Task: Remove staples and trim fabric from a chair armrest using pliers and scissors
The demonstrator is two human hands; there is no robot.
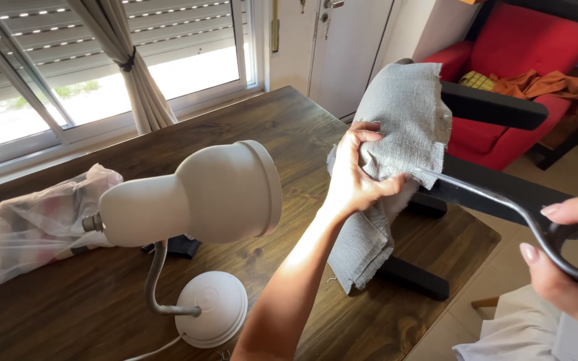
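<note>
left hand (354, 175) – clamped on grey woven cloth (403, 113) | right hand (570, 261) – grips curved black frame (496, 194)

A dark wooden tabletop (289, 127) stands by a window (102, 60) with half-lowered shutters and a tied-back curtain (135, 73); daylight falls in. A white door (349, 47) is behind, with a red armchair (523, 60) on the pale tiled floor (570, 174).

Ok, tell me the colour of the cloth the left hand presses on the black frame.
Grey woven cloth, seen best in the head view.
</note>
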